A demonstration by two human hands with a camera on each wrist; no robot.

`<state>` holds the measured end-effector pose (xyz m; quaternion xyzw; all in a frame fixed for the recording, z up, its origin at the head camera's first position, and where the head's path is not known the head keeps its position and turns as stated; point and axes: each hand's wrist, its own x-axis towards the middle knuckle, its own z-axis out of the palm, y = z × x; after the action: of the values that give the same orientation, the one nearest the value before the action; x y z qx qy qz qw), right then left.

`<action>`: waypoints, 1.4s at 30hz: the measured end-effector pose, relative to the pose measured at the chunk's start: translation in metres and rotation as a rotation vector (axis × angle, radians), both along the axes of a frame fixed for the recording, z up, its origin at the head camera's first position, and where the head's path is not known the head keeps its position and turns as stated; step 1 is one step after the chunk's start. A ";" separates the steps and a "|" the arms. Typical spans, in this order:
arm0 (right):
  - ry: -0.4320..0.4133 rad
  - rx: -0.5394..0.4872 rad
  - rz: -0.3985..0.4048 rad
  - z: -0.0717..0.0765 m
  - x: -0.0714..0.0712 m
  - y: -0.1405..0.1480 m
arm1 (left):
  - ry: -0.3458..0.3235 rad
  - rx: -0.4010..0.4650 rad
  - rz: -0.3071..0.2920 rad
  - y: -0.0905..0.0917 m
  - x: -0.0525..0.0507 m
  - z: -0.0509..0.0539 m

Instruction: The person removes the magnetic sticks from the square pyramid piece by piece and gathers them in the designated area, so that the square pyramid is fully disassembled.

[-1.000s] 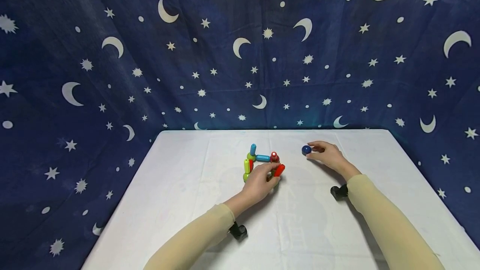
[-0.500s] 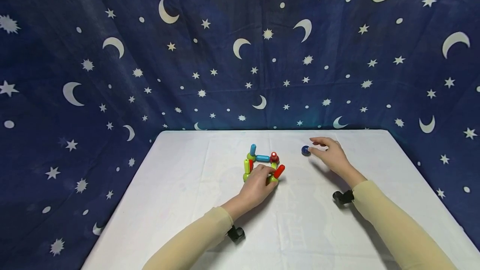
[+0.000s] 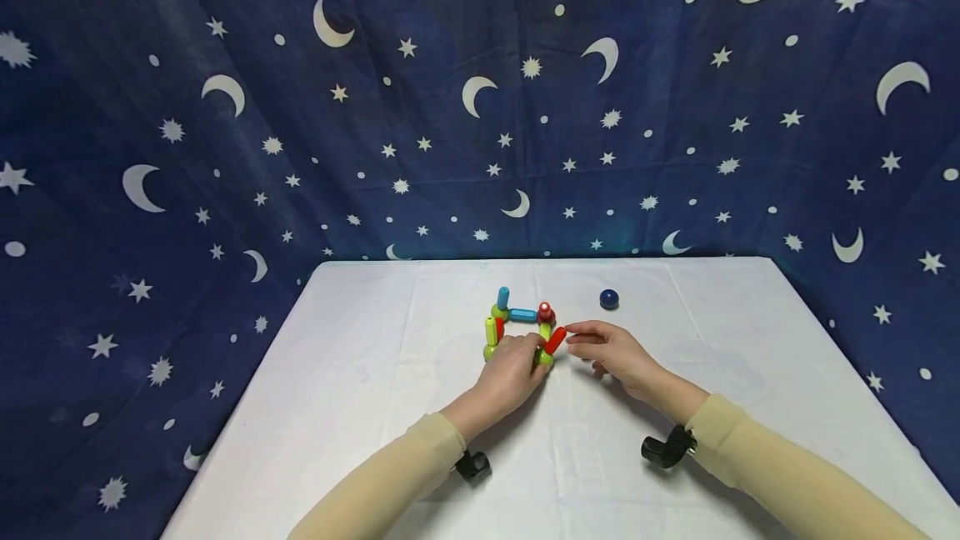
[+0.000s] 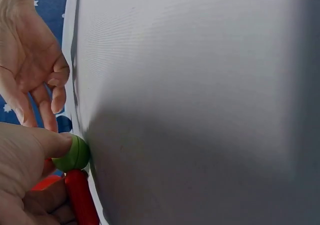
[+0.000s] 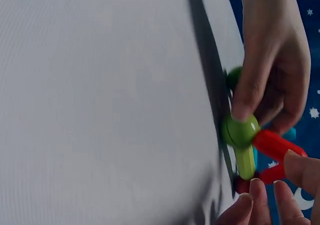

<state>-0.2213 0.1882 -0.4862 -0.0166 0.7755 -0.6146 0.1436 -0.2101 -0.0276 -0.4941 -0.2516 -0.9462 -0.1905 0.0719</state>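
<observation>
Dark blue cloth printed with pale moons and stars hangs behind a white-covered table. Near the table's middle sits a small frame of coloured rods and balls. The left hand pinches its near-right green ball. Beside the red rod slanting up from that ball, the right hand has its fingers loosely extended; whether they touch it, I cannot tell. One navy ball lies apart, farther back to the right.

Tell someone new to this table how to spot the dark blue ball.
Find the white table below the starry curtain. Near its far edge, right of the ball-and-rod frame, sits the dark blue ball. Unlike the frame's green balls, it stands joined to nothing.
</observation>
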 end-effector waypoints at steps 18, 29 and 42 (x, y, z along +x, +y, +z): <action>-0.171 -0.228 -0.088 -0.013 -0.002 -0.017 | 0.000 -0.022 0.041 0.001 -0.016 -0.003; -0.257 -0.381 -0.261 -0.011 -0.009 -0.029 | -0.033 -0.011 0.089 0.007 -0.026 0.000; -0.284 -0.423 -0.322 -0.015 -0.014 -0.033 | -0.057 0.012 0.115 0.006 -0.029 0.001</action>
<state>-0.2356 0.1554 -0.5011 0.1631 0.5951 -0.7735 0.1447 -0.2386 -0.0217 -0.4934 -0.1911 -0.9595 -0.1988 0.0572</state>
